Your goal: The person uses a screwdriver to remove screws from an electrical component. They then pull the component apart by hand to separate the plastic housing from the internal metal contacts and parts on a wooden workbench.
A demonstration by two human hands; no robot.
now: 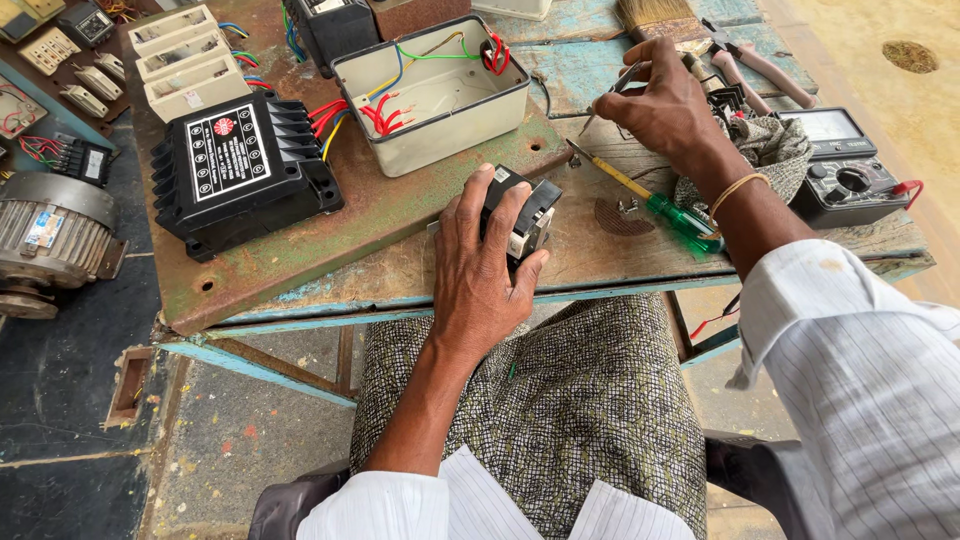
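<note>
My left hand (480, 265) rests on a small black electrical component (528, 215) near the front edge of the worn wooden table (400, 270), fingers wrapped over its top. My right hand (668, 105) is farther back on the right, pinching a thin metal tool (612, 92) whose tip points down-left. A screwdriver with a yellow shaft and green handle (655, 205) lies on the table between the two hands, just below my right wrist.
An open grey box with coloured wires (430, 95) stands behind the component. A black transformer-like unit (240, 165) sits at left. A multimeter (845, 170), pliers (755, 65), a brush (655, 20) and a cloth (770, 145) crowd the right. A motor (50, 240) lies on the floor at left.
</note>
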